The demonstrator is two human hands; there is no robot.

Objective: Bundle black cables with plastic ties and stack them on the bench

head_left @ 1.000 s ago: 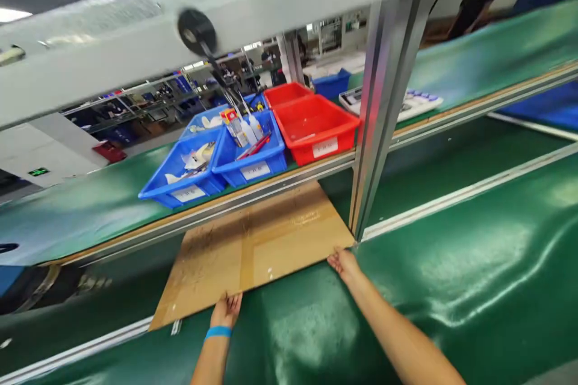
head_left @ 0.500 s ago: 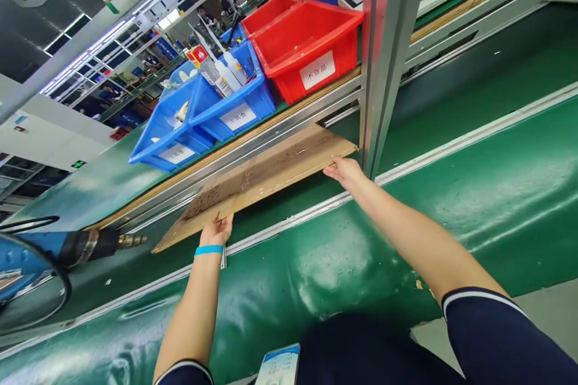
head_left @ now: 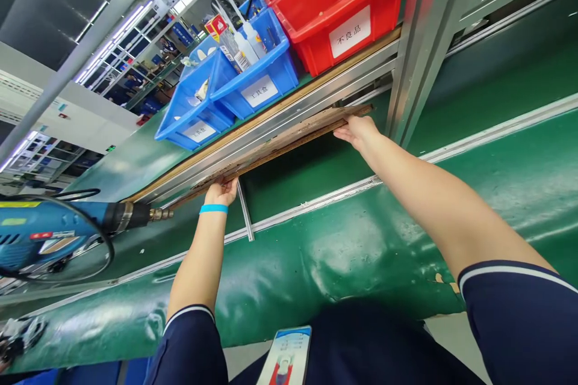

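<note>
A long brown wooden board (head_left: 289,143), stained on top, is held in front of the metal shelf frame, its far side close under the shelf edge. My left hand (head_left: 221,191), with a blue band at the wrist, grips the near edge toward the board's left part. At the right end my right hand (head_left: 356,132) holds the same edge, thumb over the top. The fingers under the board are partly hidden. Seen almost edge-on, the board shows only a thin strip of its upper face.
Blue bins (head_left: 253,78) with bottles and red bins (head_left: 343,18) stand on the shelf above. A metal post (head_left: 424,42) rises right of my right hand. A blue heat gun (head_left: 85,222) with a cable juts in from the left. Green sheeting (head_left: 334,252) covers the bench.
Both hands have moved the board up and away toward the shelf. It has tilted from showing its broad top to nearly edge-on. The view has shifted too.
</note>
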